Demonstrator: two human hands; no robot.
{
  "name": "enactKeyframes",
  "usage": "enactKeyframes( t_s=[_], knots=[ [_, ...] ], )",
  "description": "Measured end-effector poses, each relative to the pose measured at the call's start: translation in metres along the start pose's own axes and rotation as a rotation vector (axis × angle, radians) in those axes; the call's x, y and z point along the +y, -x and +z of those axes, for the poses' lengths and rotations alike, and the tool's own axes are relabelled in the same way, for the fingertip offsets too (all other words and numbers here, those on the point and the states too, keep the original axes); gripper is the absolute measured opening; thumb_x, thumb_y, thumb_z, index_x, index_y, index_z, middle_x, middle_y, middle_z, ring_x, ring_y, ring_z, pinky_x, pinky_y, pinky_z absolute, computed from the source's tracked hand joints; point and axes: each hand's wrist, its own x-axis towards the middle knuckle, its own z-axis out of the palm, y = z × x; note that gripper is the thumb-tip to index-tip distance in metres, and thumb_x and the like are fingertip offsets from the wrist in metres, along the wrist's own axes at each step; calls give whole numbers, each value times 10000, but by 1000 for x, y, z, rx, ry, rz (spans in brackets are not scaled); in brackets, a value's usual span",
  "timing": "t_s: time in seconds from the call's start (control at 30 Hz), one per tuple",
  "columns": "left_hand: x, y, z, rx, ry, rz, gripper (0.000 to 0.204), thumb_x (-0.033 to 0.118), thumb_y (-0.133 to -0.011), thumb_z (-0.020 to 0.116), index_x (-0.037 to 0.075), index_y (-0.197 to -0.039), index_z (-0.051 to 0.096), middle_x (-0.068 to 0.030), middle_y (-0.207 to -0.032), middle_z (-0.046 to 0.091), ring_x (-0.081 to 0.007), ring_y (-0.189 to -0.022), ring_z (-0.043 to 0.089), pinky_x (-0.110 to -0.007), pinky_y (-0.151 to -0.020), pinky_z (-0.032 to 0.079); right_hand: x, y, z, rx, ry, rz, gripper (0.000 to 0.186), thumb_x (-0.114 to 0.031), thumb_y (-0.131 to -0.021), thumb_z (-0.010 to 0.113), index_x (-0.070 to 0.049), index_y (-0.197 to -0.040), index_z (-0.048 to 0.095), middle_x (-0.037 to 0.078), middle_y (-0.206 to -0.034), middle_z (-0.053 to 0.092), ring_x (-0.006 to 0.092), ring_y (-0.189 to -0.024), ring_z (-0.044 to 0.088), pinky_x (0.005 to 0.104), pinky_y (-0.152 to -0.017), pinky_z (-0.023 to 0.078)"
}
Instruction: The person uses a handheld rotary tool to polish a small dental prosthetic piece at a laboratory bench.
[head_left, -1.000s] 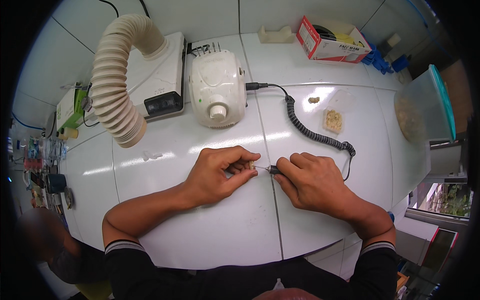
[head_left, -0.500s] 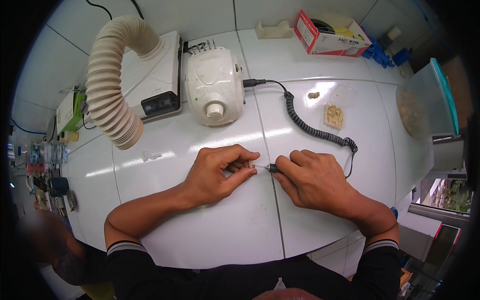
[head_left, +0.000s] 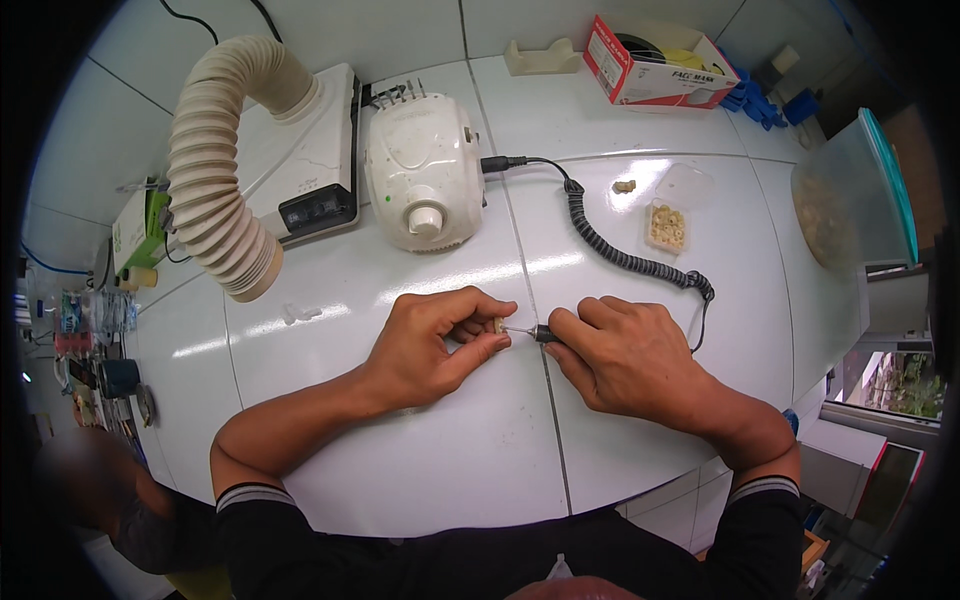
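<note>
Head: left hand [head_left: 432, 342] pinches seemingly beige piece [head_left: 499, 326]; right hand [head_left: 632, 352], handpiece [head_left: 546, 334].

We counted two hands [head_left: 428, 342], one handpiece [head_left: 542, 333], one pinched piece [head_left: 500, 326], one coiled cord [head_left: 600, 232], one control unit [head_left: 418, 165], one ribbed hose [head_left: 212, 180], one red-and-white carton [head_left: 660, 92], one teal-lidded tub [head_left: 855, 165] and one clear box [head_left: 665, 250] (its pieces [head_left: 667, 226] were too jumbled to number).

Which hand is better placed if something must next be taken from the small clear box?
Probably the right hand: the small clear box lies nearer to it, on its side. However, it holds a tool, and the left hand holds a small pale piece, so neither is free.
</note>
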Motion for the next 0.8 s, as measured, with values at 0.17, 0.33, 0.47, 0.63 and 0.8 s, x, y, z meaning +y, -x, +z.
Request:
enactKeyframes(
  t_s=[0.17, 0.33, 0.47, 0.63, 0.8],
  knots=[
    [0, 0, 0, 1, -4, 0, 282, 16, -1009, 836, -52, -1280, 799, -76, -972, 816, -100, -875, 753, -265, -826, 626, 0, 1, 0, 3, -4, -1, 211, -293, -1078, 734, -89, -1112, 691, 84, -802, 672, 271, -711, 725, 416, -561, 552],
    [-1, 1, 1, 3, 3, 2, 292, 13, -1009, 831, -54, -1292, 801, -77, -966, 815, -100, -870, 753, -267, -828, 627, 0, 1, 2, -3, -4, 6, 210, -295, -1083, 730, -90, -1116, 691, 86, -803, 672, 270, -708, 723, 417, -562, 552],
    [-1, 1, 0, -6, -12, -3, 299, 10, -1011, 822, -53, -1303, 801, -79, -970, 817, -103, -874, 756, -267, -830, 628, 0, 1, 2, 5, -5, 2, 213, -297, -1089, 723, -87, -1115, 692, 89, -809, 676, 272, -706, 722, 415, -562, 554],
    [-1, 0, 0, -2, -18, 12, 298, 12, -1014, 818, -44, -1306, 804, -80, -967, 815, -109, -875, 756, -270, -832, 627, 0, 0, 1, 0, -3, -9, 219, -298, -1093, 718, -82, -1117, 694, 92, -813, 681, 275, -710, 724, 415, -563, 557],
    [0, 1, 0, -5, -24, 1, 297, 21, -1012, 826, -41, -1302, 804, -77, -953, 809, -108, -865, 748, -271, -825, 622, -1, 1, 1, -15, -6, 7, 219, -295, -1088, 721, -79, -1116, 695, 96, -812, 687, 279, -713, 729, 417, -563, 559]
  ],
)
